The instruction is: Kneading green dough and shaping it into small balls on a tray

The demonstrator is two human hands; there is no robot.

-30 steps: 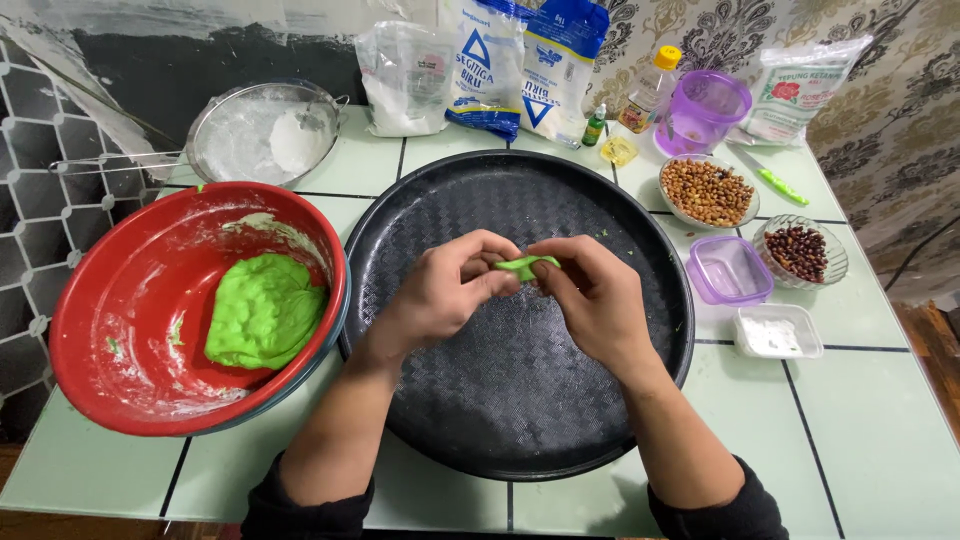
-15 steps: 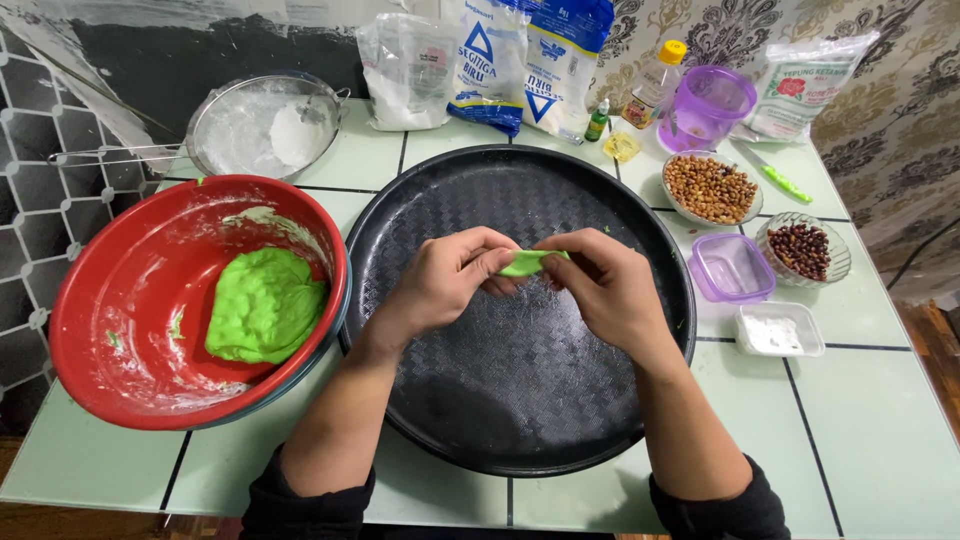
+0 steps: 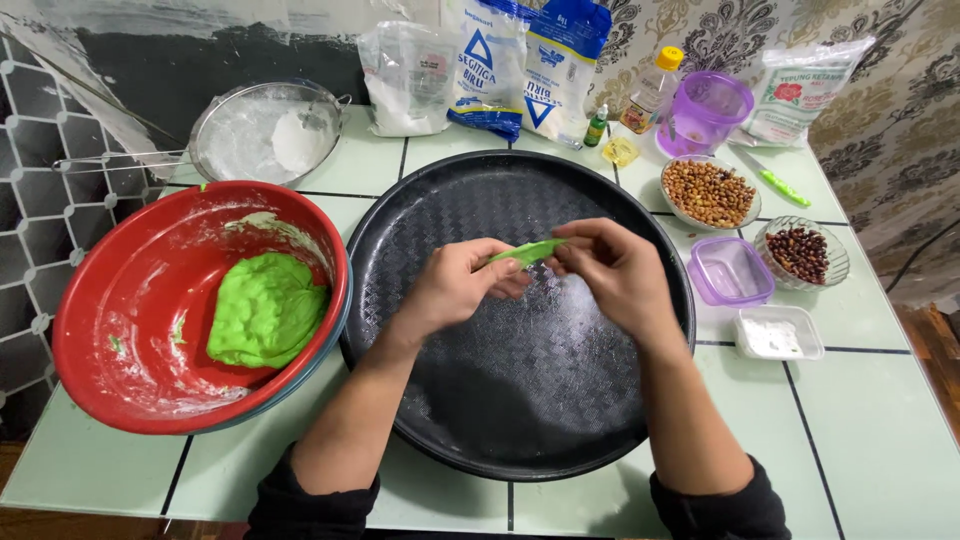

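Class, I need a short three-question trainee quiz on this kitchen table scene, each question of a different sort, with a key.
1. True or false: the left hand and right hand hold a flat piece of green dough between them.
2. What colour is the bowl with the dough lump?
3. The hands are over: A) sieve B) black round tray C) purple jug.

Key: 1 true; 2 red; 3 B.

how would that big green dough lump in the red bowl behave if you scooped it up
The green dough lump would likely sag and stretch, since its surface looks soft and folded. It may stick, judging by the smears on the red bowl. The small green piece between left hand and right hand flattens easily, so it seems pliable.
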